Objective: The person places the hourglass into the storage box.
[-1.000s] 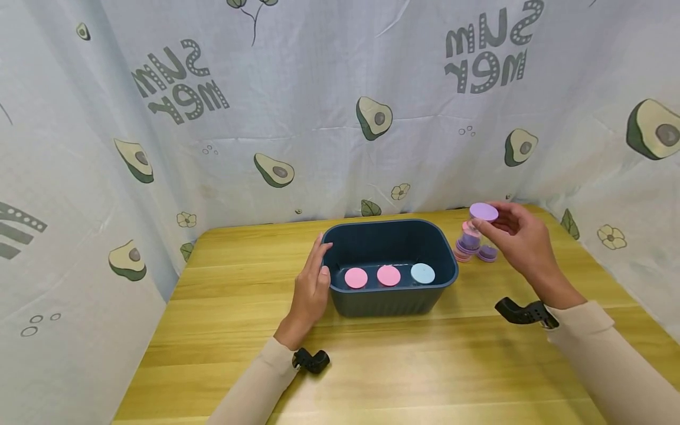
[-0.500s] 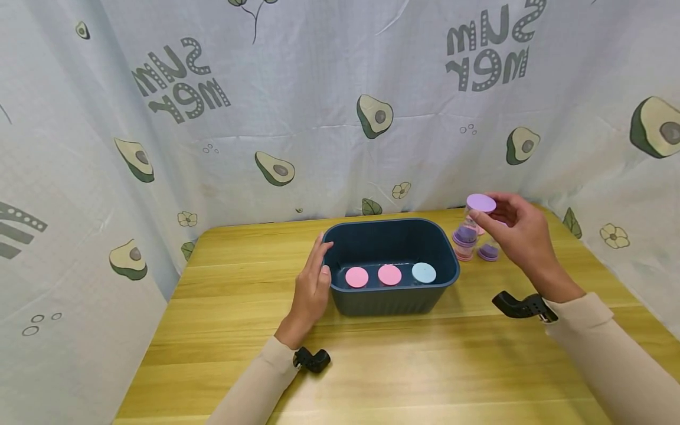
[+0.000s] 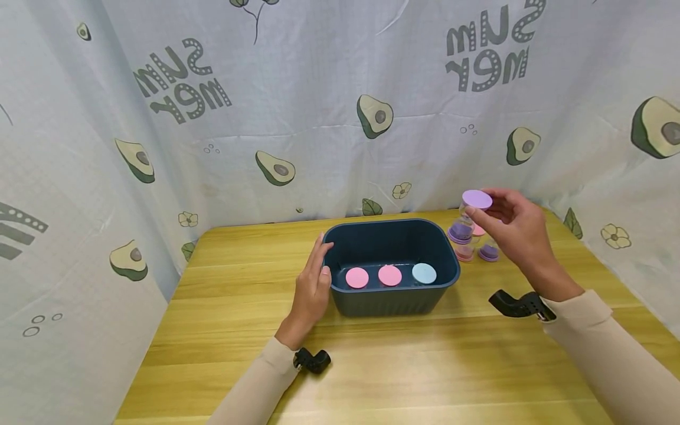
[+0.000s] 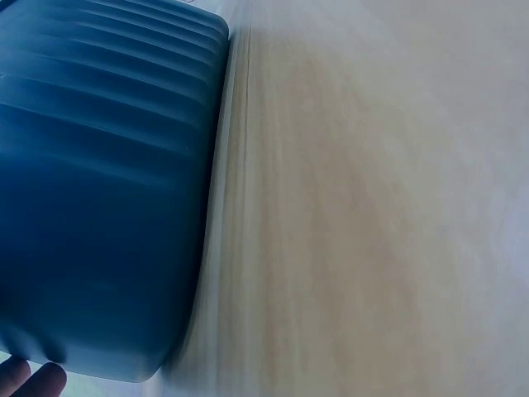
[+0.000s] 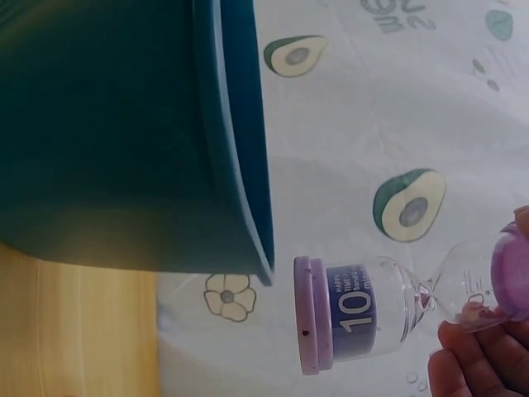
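Observation:
My right hand point(image 3: 516, 229) pinches the purple cap of a sand timer point(image 5: 354, 310) marked 10. The timer hangs upright above the table, right of the dark blue bin point(image 3: 390, 304); in the right wrist view it is beside the bin's wall. My left hand point(image 3: 311, 289) rests against the bin's left end with fingers extended; only two fingertips show in the left wrist view. Inside the bin, in a row along the near side, stand timers with a pink cap point(image 3: 357, 278), another pink cap point(image 3: 390, 275) and a light blue cap point(image 3: 424, 274). Their lower parts are hidden.
Behind and below the held timer, a pink sand timer point(image 3: 464, 254) and a purple sand timer point(image 3: 489, 252) stand on the wooden table point(image 3: 239, 283), partly hidden by the hand. A printed curtain point(image 3: 319, 106) hangs behind the table. Black cameras are strapped to both wrists.
My right hand has raised the purple sand timer and moved it slightly left, towards the bin. The left hand and the bin stay in place.

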The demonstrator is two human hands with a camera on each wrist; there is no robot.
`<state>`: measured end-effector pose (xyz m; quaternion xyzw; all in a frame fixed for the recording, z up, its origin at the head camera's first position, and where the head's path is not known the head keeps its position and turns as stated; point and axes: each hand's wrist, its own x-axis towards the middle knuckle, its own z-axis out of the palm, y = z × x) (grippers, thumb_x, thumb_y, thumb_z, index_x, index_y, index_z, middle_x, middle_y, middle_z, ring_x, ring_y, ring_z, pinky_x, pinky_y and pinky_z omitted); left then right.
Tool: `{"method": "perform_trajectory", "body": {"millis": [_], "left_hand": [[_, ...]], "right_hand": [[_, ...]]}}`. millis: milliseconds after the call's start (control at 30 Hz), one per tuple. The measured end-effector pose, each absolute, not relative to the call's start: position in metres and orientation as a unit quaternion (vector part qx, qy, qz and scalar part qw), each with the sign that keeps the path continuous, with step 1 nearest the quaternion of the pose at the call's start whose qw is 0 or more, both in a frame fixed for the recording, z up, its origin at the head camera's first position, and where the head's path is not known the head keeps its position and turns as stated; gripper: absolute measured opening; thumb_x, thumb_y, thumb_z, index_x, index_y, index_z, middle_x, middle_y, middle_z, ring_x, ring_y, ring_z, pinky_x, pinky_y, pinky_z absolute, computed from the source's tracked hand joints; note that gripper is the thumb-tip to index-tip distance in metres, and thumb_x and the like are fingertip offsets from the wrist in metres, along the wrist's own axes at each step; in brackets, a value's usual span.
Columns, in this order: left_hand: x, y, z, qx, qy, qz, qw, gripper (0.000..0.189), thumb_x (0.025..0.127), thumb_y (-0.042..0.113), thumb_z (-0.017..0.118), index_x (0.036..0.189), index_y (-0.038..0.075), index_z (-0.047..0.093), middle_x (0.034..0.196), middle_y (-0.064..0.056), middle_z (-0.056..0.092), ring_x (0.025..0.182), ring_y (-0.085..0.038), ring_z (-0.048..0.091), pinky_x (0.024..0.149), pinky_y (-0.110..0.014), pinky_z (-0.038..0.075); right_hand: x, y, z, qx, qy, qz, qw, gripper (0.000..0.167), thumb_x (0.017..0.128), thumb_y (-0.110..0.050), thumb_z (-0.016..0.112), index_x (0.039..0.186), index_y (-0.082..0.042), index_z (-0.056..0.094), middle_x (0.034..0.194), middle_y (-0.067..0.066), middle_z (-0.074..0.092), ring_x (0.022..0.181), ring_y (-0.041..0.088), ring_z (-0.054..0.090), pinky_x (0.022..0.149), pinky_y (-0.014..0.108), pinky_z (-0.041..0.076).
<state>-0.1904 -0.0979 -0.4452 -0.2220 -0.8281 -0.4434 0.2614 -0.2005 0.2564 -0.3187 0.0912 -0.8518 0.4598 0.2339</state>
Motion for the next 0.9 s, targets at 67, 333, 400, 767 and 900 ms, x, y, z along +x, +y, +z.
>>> {"method": "perform_trajectory", "body": {"millis": [67,333,400,767,900], "left_hand": [[-0.190,-0.099,-0.445,-0.220,-0.829,-0.444,0.259,0.050,0.098,0.024,0.029,0.145,0.013,0.040,0.157,-0.010,0.027,0.140,-0.023,0.033,0.105,-0.048,0.039],[-0.191,-0.098,-0.446,-0.218,-0.830,-0.448,0.252,0.050,0.098,0.027,0.028,0.145,0.014,0.040,0.158,-0.008,0.026,0.140,-0.022,0.033,0.105,-0.047,0.038],[-0.191,-0.098,-0.446,-0.218,-0.829,-0.448,0.252,0.050,0.098,0.028,0.028,0.146,0.014,0.040,0.158,-0.006,0.025,0.140,-0.022,0.033,0.106,-0.047,0.037],[-0.190,-0.097,-0.446,-0.215,-0.831,-0.447,0.251,0.051,0.098,0.027,0.029,0.146,0.014,0.040,0.159,0.001,0.023,0.139,-0.022,0.035,0.105,-0.045,0.039],[-0.190,-0.097,-0.445,-0.214,-0.832,-0.447,0.250,0.051,0.098,0.028,0.028,0.146,0.014,0.039,0.159,0.002,0.022,0.141,-0.021,0.032,0.107,-0.045,0.037]], "right_hand": [[-0.201,0.253,-0.318,0.100,-0.847,0.468,0.233,0.048,0.087,-0.020,0.071,0.127,-0.001,0.055,0.115,0.001,0.059,0.098,0.001,0.057,0.082,0.005,0.043],[-0.202,0.238,-0.317,0.121,-0.830,0.494,0.227,0.046,0.086,-0.015,0.071,0.126,0.001,0.054,0.112,0.001,0.060,0.096,0.003,0.060,0.076,0.009,0.049],[-0.203,0.235,-0.317,0.123,-0.830,0.495,0.225,0.046,0.087,-0.015,0.071,0.126,0.000,0.055,0.113,0.003,0.060,0.096,0.002,0.060,0.076,0.009,0.049],[-0.207,0.218,-0.317,0.133,-0.835,0.489,0.213,0.045,0.086,-0.015,0.072,0.126,-0.001,0.056,0.118,0.009,0.060,0.101,0.002,0.056,0.081,0.008,0.046],[-0.208,0.212,-0.316,0.142,-0.830,0.499,0.205,0.047,0.086,-0.015,0.072,0.127,-0.001,0.055,0.119,0.010,0.059,0.103,0.004,0.057,0.082,0.010,0.046]]}}
